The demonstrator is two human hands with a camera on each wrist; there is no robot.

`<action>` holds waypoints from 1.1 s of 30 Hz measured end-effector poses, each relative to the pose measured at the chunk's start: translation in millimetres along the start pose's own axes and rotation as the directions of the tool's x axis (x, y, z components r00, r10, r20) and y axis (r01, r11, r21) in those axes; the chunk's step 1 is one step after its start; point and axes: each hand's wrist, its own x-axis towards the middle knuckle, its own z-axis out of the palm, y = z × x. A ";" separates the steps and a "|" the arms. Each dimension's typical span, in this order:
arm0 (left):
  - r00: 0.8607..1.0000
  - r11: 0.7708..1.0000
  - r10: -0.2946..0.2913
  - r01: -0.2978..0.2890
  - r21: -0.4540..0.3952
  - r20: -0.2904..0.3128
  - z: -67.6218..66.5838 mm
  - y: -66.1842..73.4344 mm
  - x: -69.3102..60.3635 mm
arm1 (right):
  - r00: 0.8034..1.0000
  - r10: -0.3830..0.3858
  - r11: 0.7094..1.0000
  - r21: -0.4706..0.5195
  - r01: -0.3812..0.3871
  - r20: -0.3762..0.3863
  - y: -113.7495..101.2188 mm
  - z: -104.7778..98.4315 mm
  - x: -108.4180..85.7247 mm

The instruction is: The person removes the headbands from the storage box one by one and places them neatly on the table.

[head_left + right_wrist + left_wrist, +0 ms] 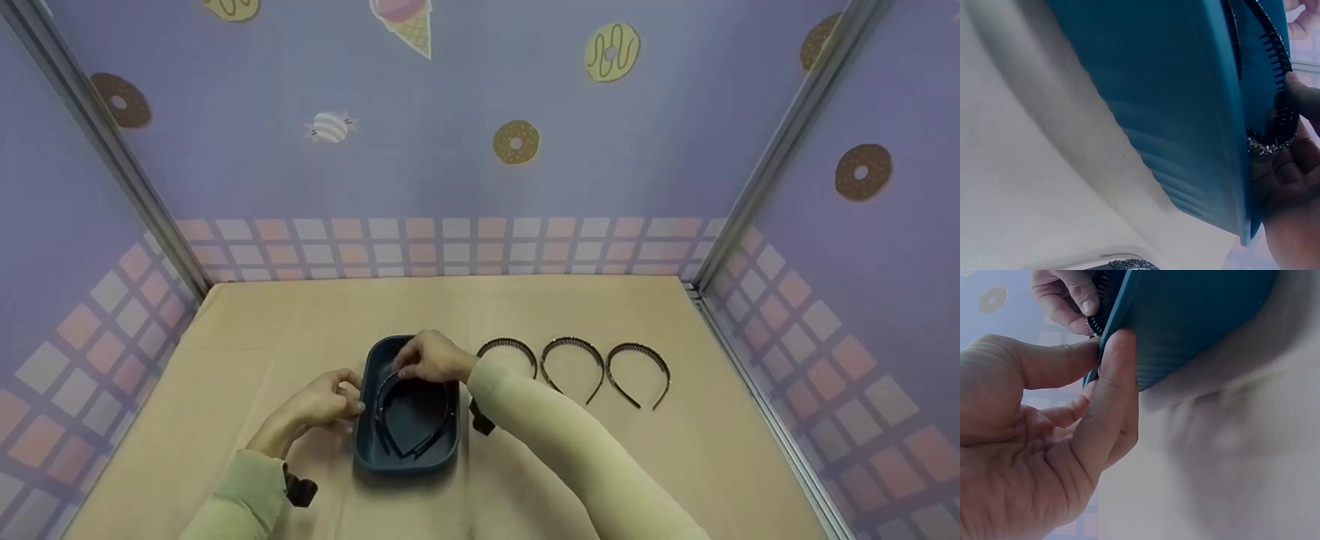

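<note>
A dark blue rectangular tray point(407, 471) with raised walls stands on the table. My left hand point(328, 399) pinches its left rim, the thumb and fingers on either side of the wall in the left wrist view. Over the tray's far end, my right hand point(433, 356) holds a black toothed headband point(1283, 56) with sparkling trim by its curved top. The headband lies inside the tray, its tips toward the near end. Another dark band point(1234, 39) shows beside it in the right wrist view; the fingers partly hide how the two overlap.
To the right of the tray, three dark headbands lie in a row: a left one point(507, 342), a middle one point(572, 340) and a right one point(639, 348). My right forearm partly covers the left one. Patterned walls point(450, 247) enclose the cloth-covered table point(285, 315).
</note>
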 end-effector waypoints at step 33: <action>1.000 0.999 -0.011 0.012 0.042 -0.028 0.5 -1.1 1.5 | 0.997 -0.075 0.984 0.162 0.069 0.032 2.0 -34.8 -10.0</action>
